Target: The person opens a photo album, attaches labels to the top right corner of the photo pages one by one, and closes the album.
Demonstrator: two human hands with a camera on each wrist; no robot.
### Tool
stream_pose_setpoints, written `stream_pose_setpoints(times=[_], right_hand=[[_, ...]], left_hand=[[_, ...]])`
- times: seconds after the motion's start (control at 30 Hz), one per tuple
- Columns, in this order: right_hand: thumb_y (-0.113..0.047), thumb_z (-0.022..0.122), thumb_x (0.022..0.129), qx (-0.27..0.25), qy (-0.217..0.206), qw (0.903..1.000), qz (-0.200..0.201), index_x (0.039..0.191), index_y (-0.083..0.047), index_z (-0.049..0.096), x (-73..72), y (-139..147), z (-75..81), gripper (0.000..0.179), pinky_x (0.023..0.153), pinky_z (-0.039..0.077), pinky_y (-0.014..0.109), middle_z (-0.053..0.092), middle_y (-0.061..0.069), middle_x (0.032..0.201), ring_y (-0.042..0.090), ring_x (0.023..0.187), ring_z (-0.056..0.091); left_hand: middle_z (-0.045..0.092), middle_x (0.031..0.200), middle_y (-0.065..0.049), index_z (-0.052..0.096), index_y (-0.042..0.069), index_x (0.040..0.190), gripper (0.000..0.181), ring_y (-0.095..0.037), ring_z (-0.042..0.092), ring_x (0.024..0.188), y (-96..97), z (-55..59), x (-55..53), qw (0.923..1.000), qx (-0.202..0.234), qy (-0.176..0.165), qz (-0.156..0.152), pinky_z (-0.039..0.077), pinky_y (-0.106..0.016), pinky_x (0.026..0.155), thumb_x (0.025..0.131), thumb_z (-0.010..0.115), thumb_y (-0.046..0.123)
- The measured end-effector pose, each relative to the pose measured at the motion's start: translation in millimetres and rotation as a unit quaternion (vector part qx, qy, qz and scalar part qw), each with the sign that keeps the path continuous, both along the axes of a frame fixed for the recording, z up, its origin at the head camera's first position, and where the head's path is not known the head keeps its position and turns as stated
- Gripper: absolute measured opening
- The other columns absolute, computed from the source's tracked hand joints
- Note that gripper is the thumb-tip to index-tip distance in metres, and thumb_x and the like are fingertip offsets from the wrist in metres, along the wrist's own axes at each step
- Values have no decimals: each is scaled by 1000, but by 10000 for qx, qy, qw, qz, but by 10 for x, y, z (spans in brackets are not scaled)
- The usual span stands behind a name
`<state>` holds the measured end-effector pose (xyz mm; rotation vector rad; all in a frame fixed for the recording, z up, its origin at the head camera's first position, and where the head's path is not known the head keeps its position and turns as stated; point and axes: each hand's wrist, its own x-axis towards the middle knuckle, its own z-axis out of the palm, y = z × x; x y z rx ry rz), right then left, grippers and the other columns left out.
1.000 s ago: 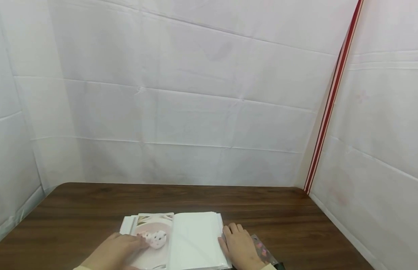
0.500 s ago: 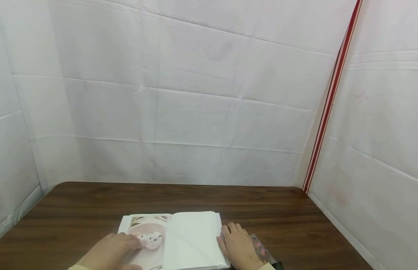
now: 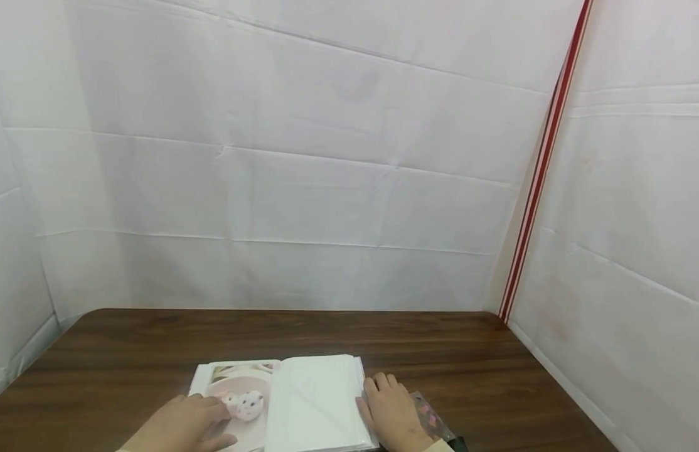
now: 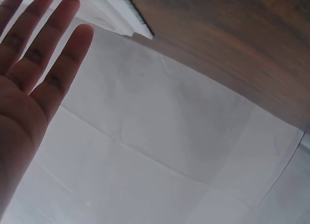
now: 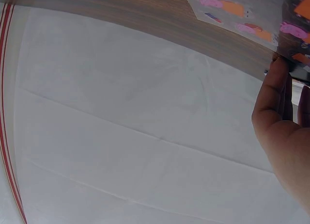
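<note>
In the head view, a photo album [image 3: 287,402] lay open midway between the left and right edges of the surface [image 3: 327,333], its fold running towards the far edge; the left grip [image 3: 182,424] rested directly on its picture page [image 3: 253,427], the right grip [image 3: 392,412] at its blank page [image 3: 318,402]'s outer side. In the left wrist view, the fingers stretched straight, pinching nothing. In the right wrist view, bent fingers met printed clear plastic [image 5: 232,13]; whether they pinched anything I could not tell.
</note>
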<state>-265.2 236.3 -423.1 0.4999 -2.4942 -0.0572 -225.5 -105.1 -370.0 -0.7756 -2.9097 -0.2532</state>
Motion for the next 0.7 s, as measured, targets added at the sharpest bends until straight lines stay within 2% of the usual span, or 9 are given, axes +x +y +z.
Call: stream_pose_setpoints(times=[0.13, 0.2, 0.23, 0.3, 0.37, 0.4, 0.43, 0.5, 0.7], right_hand=[[-36, 51, 87, 40, 17, 10000, -51, 85, -15, 54, -16, -11, 0, 21, 60, 40, 24, 54, -3, 82, 11, 73, 46], [-36, 51, 87, 67, -30, 9999, -73, 86, -15, 54, -23, -16, 6, 22, 60, 40, 25, 54, -2, 83, 11, 74, 46], [-36, 50, 87, 102, -39, 9999, -90, 87, -14, 54, -28, -18, 7, 22, 60, 41, 25, 54, -2, 83, 11, 74, 47], [-37, 50, 87, 146, -81, 9998, -104, 87, -15, 55, -28, -21, 9, 23, 60, 41, 25, 55, -2, 84, 11, 74, 47], [-37, 50, 87, 199, -117, 9997, -98, 88, -15, 56, -33, -34, 7, 24, 61, 42, 25, 55, -2, 84, 12, 75, 47], [-38, 49, 87, 227, -135, 9996, -83, 88, -15, 56, -38, -45, 4, 24, 62, 42, 24, 55, -3, 84, 12, 75, 47], [-38, 49, 87, 247, -148, 9996, -67, 89, -15, 56, -42, -57, 0, 24, 62, 43, 24, 56, -3, 84, 12, 75, 47], [-38, 49, 88, 242, -184, 9995, -19, 89, -15, 57, -51, -83, -5, 25, 62, 43, 24, 56, -3, 84, 12, 75, 47], [-38, 49, 88, 246, -164, 9996, 35, 92, -14, 57, -73, -144, 0, 25, 62, 42, 24, 55, -3, 83, 12, 74, 46]], left_hand=[[53, 65, 16, 60, 24, 78, 34, -3, 45, 58, 51, 59, -26, 9997, -179, 82, 117, 44, -31, 58, 79, 52, 57], [57, 68, 13, 61, 22, 79, 31, -5, 52, 60, 106, 77, -32, 9962, -236, 828, -151, 46, -31, 59, 80, 55, 52], [59, 72, 13, 61, 22, 80, 29, -7, 55, 64, 148, 84, -31, 9911, -209, 1282, -304, 47, -32, 63, 79, 57, 50], [62, 80, 11, 62, 22, 84, 26, -9, 58, 73, 254, 109, -27, 9739, -135, 2158, -697, 48, -33, 68, 76, 62, 47], [64, 87, 7, 62, 21, 87, 28, -14, 60, 82, 369, 123, -3, 9488, -118, 3016, -926, 48, -34, 72, 73, 67, 44], [64, 91, 5, 62, 21, 89, 29, -15, 60, 87, 423, 133, 22, 9451, -158, 3124, -941, 48, -34, 74, 73, 66, 45], [64, 96, 3, 62, 21, 92, 31, -16, 60, 91, 476, 144, 44, 9426, -214, 3194, -952, 49, -35, 77, 74, 65, 46], [63, 105, 0, 62, 20, 98, 36, -18, 59, 97, 573, 159, 90, 9443, -373, 3133, -935, 49, -35, 79, 76, 62, 48], [56, 122, -5, 57, 22, 114, 40, -20, 56, 106, 832, 169, 141, 9739, -711, 1987, -841, 48, -37, 85, 83, 53, 48]])
